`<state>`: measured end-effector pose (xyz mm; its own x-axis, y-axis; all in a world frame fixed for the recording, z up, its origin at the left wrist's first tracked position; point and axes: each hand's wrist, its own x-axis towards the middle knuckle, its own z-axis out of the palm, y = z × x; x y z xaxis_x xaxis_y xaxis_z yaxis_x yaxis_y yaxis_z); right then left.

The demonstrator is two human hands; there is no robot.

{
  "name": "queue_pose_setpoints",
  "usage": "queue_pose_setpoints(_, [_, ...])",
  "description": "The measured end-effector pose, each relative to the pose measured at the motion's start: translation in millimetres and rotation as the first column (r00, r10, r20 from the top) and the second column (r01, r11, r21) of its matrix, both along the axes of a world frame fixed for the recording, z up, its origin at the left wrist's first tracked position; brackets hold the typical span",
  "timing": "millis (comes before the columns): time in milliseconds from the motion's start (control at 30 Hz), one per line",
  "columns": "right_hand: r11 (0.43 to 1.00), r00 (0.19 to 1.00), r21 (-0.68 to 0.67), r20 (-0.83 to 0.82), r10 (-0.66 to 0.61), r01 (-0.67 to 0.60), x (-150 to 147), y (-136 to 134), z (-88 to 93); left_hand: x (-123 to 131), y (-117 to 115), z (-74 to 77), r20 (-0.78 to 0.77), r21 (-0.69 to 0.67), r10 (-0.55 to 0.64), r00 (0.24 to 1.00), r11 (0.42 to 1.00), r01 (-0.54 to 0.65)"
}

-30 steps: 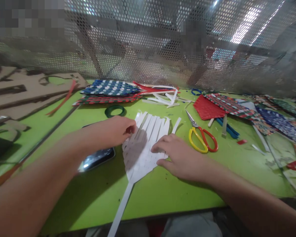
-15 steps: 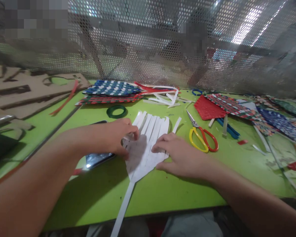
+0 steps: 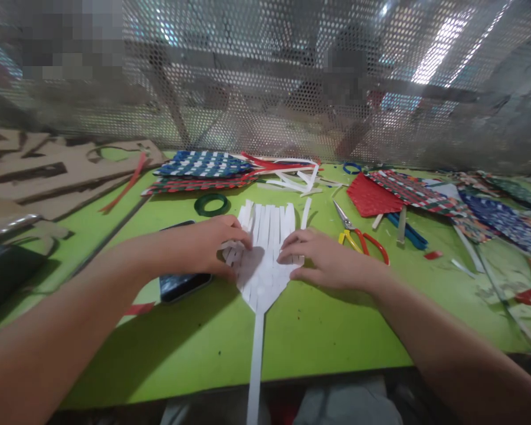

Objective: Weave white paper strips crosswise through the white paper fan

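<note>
Between my hands a white woven piece of flat strips (image 3: 265,265) lies on the green table, its strip ends fanned out at the far side and its lower end tapering to a point. From that point one long strip (image 3: 255,360) runs toward me past the table's edge. Thumb and fingers of my left hand (image 3: 223,245) are closed on the weave's left edge, where a strip curls up. On the right edge, my right hand (image 3: 316,257) has its bent fingers over the weave and its thumb at the side. A loose strip end (image 3: 307,212) sticks up beyond it.
Scissors (image 3: 351,233) with yellow and red handles lie right of my right hand. A dark phone (image 3: 181,287) is under my left forearm. Behind are a green tape ring (image 3: 211,205), blue-white woven pieces (image 3: 203,164), a red woven piece (image 3: 369,195), cardboard (image 3: 71,171) and a perforated screen (image 3: 256,100).
The white weave has turned so its long strip points more straight toward me. Both hands have moved with it, staying at its two edges; my right hand shifted slightly away from me.
</note>
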<state>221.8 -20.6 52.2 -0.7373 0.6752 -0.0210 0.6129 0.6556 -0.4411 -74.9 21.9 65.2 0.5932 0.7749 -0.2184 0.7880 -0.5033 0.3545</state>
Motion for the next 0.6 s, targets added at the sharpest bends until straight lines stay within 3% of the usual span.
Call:
queue_pose_setpoints(100, [1.000,1.000,-0.027,-0.024,-0.004,0.003,4,6,-1.2,-9,0,-4.8,0.069,-0.035,-0.068,0.995,0.997,0.071])
queue_pose_setpoints(367, [0.999,0.999,-0.023,-0.036,-0.039,0.038,1,7,-3.2,-16,2,-10.4,0.040,0.063,-0.025,0.999,0.998,0.023])
queue_pose_setpoints(600, [0.997,0.998,-0.056,-0.039,-0.048,0.046,2,10,-6.3,-12,-11,-10.0,0.001,0.261,-0.025,1.000,0.965,0.024])
